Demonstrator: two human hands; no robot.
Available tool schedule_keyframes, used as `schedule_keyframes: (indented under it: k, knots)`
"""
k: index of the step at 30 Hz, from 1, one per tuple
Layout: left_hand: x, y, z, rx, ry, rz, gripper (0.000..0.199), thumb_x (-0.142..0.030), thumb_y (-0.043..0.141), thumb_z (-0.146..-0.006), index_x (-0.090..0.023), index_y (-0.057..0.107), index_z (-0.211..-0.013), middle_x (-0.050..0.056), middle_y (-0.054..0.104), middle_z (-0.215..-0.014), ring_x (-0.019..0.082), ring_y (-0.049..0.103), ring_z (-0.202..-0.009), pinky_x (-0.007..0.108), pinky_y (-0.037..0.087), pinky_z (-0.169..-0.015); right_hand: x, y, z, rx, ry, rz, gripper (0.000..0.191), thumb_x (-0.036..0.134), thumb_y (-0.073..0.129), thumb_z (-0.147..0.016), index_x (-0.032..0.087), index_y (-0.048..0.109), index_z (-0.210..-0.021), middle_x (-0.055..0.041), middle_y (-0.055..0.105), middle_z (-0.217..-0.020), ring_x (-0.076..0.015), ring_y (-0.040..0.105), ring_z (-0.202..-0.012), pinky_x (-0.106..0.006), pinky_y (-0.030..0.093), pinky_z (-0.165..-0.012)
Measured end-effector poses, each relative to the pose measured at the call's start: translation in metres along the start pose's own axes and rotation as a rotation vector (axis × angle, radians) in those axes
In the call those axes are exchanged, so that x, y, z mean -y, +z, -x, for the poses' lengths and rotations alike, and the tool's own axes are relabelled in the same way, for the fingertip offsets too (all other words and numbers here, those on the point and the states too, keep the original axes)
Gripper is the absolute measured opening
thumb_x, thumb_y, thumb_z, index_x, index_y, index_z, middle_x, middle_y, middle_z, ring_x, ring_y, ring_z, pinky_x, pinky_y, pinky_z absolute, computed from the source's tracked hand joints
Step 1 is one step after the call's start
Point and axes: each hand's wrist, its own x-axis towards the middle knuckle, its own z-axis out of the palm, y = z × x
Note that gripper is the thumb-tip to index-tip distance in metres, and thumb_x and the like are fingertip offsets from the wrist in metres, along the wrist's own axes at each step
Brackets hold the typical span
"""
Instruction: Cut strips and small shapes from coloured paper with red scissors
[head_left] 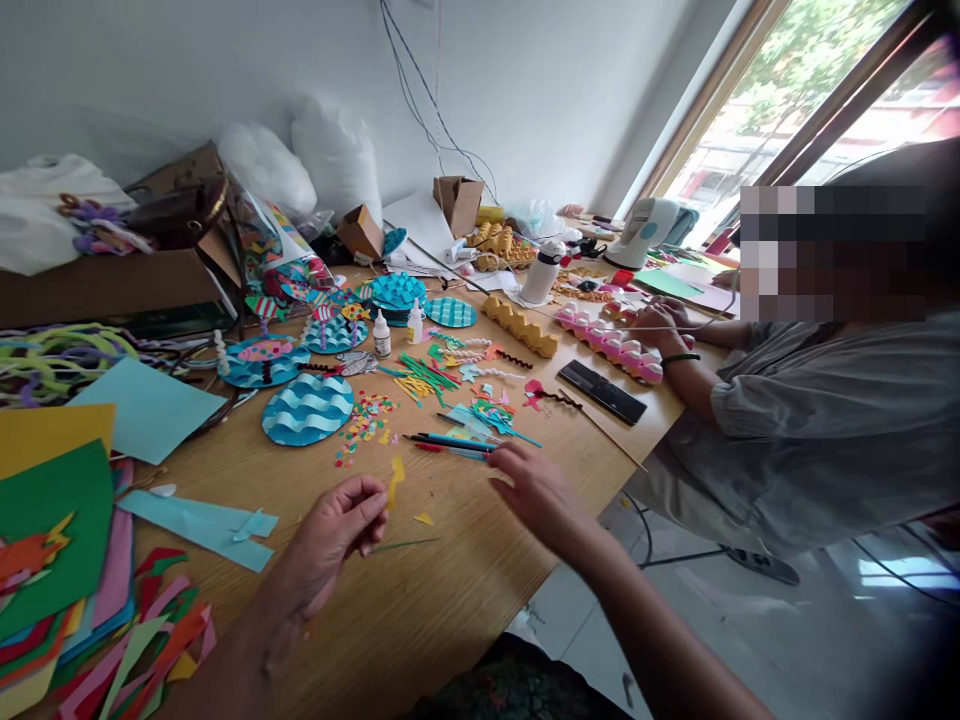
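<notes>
My left hand (346, 528) pinches a small cut piece of yellow paper (395, 480) between thumb and fingers, above the table. My right hand (536, 498) reaches forward with fingers extended at the near end of some pencils (450, 441); whether the fingertips touch them I cannot tell. Under the left hand lies a thin green strip (405, 545), with a yellow paper scrap (424, 519) beside it. Just beyond the hands are a pile of colourful paper dots (367, 418) and a blue paper disc (307, 409) with wavy pale strips.
Coloured paper sheets (52, 530) and cut strips (150, 640) cover the left side. Small white bottles (382, 335), a pink egg-carton strip (607, 342), a black phone-like slab (602, 392) and a thin stick (611, 437) lie farther off. A co-worker (832, 400) sits at the right.
</notes>
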Motion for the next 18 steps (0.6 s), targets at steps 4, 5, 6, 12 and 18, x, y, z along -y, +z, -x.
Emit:
schedule_keyframes:
  k: [4,5,6,12,18]
  knots:
    - [-0.015,-0.012,-0.001,-0.099,0.079,0.049,0.028,-0.033,0.073,-0.06,-0.016,0.055,-0.075,-0.003,0.059,-0.059,0.007,0.05,-0.052,0.016,0.034,-0.044,-0.038,-0.007,0.01,0.225,0.339,0.218,0.021,0.032,0.046,-0.086,0.017,0.059,-0.09,-0.0103,0.062,-0.096,-0.023,0.058,-0.088,-0.028,0.037,-0.066]
    - [-0.018,-0.014,-0.001,-0.122,0.092,0.061,0.028,-0.031,0.074,-0.059,-0.016,0.056,-0.075,-0.003,0.059,-0.06,0.007,0.05,-0.052,0.016,0.035,-0.044,-0.042,-0.006,0.011,0.244,0.357,0.233,0.023,0.034,0.043,-0.087,0.017,0.059,-0.091,-0.0109,0.062,-0.095,-0.0233,0.059,-0.087,-0.028,0.036,-0.065]
    - [-0.021,-0.014,-0.001,-0.14,0.102,0.07,0.029,-0.03,0.074,-0.058,-0.016,0.056,-0.075,-0.003,0.059,-0.06,0.007,0.051,-0.052,0.016,0.035,-0.044,-0.043,-0.005,0.012,0.251,0.359,0.24,0.026,0.035,0.041,-0.088,0.017,0.058,-0.091,-0.0112,0.062,-0.095,-0.0232,0.059,-0.087,-0.028,0.036,-0.064]
    - [-0.031,-0.015,-0.001,-0.174,0.173,0.064,0.026,-0.028,0.074,-0.057,-0.017,0.057,-0.072,-0.005,0.056,-0.056,0.007,0.048,-0.05,0.016,0.035,-0.044,-0.039,-0.001,0.01,0.322,0.326,0.234,0.023,0.031,0.038,-0.088,0.017,0.056,-0.089,-0.0113,0.064,-0.089,-0.0222,0.061,-0.082,-0.027,0.032,-0.059]
    - [-0.032,-0.021,0.0,-0.226,0.219,0.034,0.026,-0.029,0.074,-0.056,-0.016,0.058,-0.073,-0.006,0.055,-0.053,0.006,0.047,-0.047,0.017,0.037,-0.045,-0.05,0.003,0.017,0.284,0.321,0.163,0.023,0.035,0.041,-0.083,0.018,0.054,-0.074,-0.0109,0.062,-0.083,-0.0199,0.058,-0.071,-0.028,0.032,-0.058]
